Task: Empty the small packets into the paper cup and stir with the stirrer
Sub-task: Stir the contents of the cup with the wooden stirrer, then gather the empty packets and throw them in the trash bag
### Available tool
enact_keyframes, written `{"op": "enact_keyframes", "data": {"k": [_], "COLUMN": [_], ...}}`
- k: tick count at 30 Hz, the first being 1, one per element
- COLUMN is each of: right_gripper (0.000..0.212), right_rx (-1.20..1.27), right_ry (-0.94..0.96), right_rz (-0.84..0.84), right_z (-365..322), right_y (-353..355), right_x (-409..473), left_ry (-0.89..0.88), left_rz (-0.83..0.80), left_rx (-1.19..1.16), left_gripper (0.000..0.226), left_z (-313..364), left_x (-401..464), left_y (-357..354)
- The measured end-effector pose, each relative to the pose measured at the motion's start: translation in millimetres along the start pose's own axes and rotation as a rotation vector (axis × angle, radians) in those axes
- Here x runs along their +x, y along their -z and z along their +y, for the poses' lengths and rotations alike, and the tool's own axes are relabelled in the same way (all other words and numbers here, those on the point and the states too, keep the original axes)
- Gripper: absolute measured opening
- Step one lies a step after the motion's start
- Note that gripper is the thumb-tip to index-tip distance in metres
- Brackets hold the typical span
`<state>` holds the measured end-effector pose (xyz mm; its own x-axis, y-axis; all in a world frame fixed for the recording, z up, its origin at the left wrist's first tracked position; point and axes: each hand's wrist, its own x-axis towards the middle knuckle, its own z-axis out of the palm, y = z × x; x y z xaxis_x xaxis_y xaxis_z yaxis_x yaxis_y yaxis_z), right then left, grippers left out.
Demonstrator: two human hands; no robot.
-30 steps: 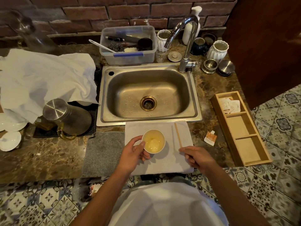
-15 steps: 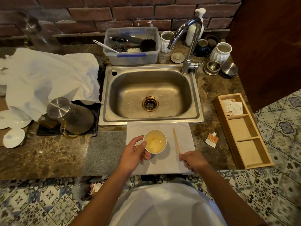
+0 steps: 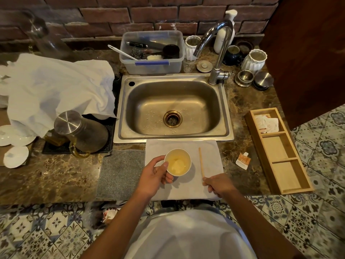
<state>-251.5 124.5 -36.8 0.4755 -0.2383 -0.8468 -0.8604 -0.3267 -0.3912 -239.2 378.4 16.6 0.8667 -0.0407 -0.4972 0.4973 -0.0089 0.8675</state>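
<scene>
Left hand (image 3: 155,174) fingers curled round white paper cup (image 3: 178,162) to steady it; right hand (image 3: 218,185) fingers pinching thin wooden stirrer's (image 3: 201,162) near end beside cup, readying stir.

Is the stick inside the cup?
No, the stick lies flat on the white cloth beside the cup, with the right hand at its near end.

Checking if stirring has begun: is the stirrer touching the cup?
Apart. The head view shows bare cloth between the stirrer, lying flat, and the cup.
</scene>
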Motion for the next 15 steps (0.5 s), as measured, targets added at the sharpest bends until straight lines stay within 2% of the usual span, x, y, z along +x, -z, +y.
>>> {"op": "enact_keyframes", "data": {"k": [6,9,12,15], "right_gripper": [0.033,0.035,0.033,0.030], "right_rx": [-0.033,-0.043,-0.013,0.045], "right_ry": [0.022,0.019,0.087,0.167], "right_rz": [0.013,-0.005,-0.005,0.060], "right_z": [-3,-2,3,9], "right_y": [0,2,12,31], "right_x": [-1,-2,-3,-7], "left_ry": [0.007,-0.021,-0.151,-0.294], "left_rz": [0.007,0.072,0.202,0.245], "left_rx": [0.046,0.196,0.526,0.599], "left_gripper": [0.028,0.033,0.037,0.036], "left_z": [3,4,13,35], "left_x": [-1,-1,-3,-2], "left_y": [0,3,6,-3]}}
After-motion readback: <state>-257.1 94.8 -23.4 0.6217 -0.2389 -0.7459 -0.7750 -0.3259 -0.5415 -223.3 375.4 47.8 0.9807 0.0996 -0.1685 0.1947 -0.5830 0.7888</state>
